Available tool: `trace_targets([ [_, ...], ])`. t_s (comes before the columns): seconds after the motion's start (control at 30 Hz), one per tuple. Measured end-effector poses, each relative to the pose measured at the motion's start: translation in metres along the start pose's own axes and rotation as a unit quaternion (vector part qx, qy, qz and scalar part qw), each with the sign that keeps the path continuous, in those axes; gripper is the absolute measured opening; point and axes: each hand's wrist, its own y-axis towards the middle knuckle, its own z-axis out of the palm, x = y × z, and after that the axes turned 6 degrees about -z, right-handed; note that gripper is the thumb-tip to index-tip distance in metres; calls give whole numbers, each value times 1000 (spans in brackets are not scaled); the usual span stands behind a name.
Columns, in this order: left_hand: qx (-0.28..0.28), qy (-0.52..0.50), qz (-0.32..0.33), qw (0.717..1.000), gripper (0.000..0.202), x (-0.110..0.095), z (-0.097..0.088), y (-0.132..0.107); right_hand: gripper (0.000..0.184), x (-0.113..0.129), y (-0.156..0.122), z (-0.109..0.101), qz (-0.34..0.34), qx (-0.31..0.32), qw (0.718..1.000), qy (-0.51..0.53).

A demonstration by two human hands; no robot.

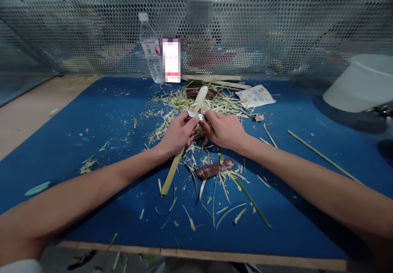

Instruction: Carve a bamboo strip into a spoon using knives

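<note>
My left hand (178, 134) is closed around a long bamboo strip (172, 170) that runs from near the mat's front up past my fingers to a rounded pale tip (201, 95). My right hand (224, 129) is closed on a small knife, its shiny blade (196, 115) lying across the strip between my two hands. Both hands meet over a pile of bamboo shavings (196, 105) in the middle of the blue mat (92, 117).
A reddish-brown flat piece (215, 168) lies just below my hands. A water bottle (150, 50) stands at the back by the perforated metal screen. A white bucket (362, 82) sits at the right, a paper packet (254, 96) behind the shavings, and a thin bamboo stick (322, 156) at the right.
</note>
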Motion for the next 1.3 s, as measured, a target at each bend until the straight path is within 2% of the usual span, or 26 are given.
trace_targets([
  [0.37, 0, -4, -2, 1000, 25, -1, 1, 0, 50, 2, 0, -2, 17, 3, 1000, 25],
  [0.5, 2, -15, -1, 1000, 20, 0, 0, 1, 45, 2, 0, -3, -1, -20, 999, 50],
  [0.8, -16, -6, -2, 1000, 12, -4, 2, 0, 47, 2, 0, -2, -20, -30, 999, 21],
  [1.3, -17, 1, -11, 1000, 20, -3, 2, -1, 50, 3, -1, 1, -17, -39, 999, -3],
])
